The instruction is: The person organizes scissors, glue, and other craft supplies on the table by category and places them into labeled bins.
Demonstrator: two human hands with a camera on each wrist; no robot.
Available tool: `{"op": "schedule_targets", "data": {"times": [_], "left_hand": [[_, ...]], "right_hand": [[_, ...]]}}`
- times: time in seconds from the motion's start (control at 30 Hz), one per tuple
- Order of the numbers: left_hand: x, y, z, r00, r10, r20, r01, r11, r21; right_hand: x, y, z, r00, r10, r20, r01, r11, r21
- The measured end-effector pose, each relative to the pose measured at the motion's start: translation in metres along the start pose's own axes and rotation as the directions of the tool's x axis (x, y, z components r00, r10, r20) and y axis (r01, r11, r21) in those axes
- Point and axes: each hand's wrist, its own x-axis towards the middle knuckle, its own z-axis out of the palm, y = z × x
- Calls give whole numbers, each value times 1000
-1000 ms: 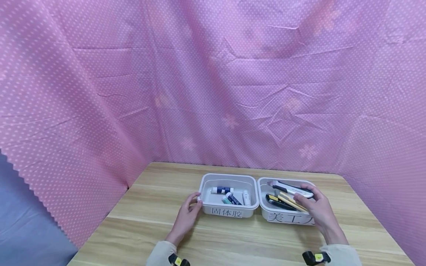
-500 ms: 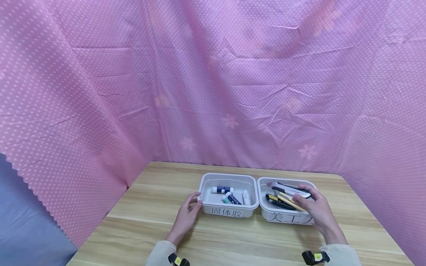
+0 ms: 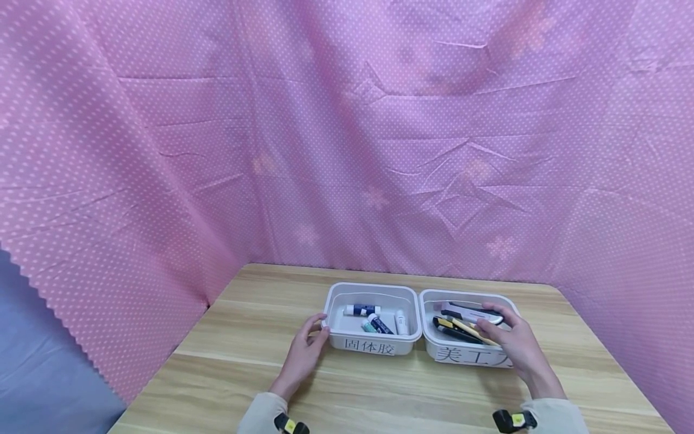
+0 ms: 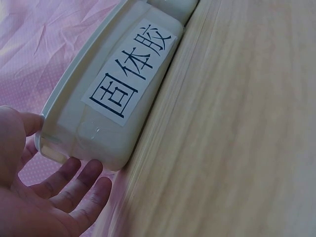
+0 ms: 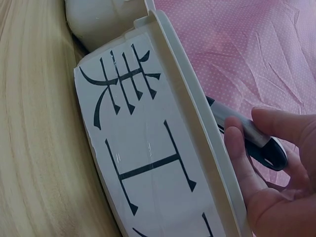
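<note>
My right hand (image 3: 517, 343) pinches a silver-and-black utility knife (image 3: 470, 312) between thumb and fingers, low over the right white plastic box (image 3: 428, 339). In the right wrist view, the knife's black end (image 5: 274, 154) juts out between the fingers, beyond the box rim. Beneath it lie a yellow utility knife (image 3: 476, 331) and a black-and-yellow one (image 3: 455, 330). My left hand (image 3: 303, 355) holds the left white plastic box (image 3: 332, 337) at its near left corner. The thumb is at the rim and the fingertips (image 4: 91, 168) lie against the end wall.
Several glue sticks (image 3: 379, 323) lie in the left box. Both boxes stand side by side on the wooden table (image 3: 260, 301), with printed labels (image 4: 129, 71) on their fronts. A pink dotted cloth (image 3: 379, 150) hangs behind and around the table.
My right hand has lowered the silver-and-black knife a little and shifted slightly left, deeper into the right box. My left hand stays in place.
</note>
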Motion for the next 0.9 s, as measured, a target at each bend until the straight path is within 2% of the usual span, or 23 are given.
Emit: {"op": "schedule_targets", "data": {"times": [0.87, 0.9], "left_hand": [[-1, 1, 1, 1000, 5, 0, -5, 1000, 21], [-3, 6, 1, 1000, 3, 1, -3, 1000, 17]], "right_hand": [[0, -1, -3, 997, 61, 40, -54, 987, -153], [0, -2, -4, 997, 66, 34, -59, 985, -163]]}}
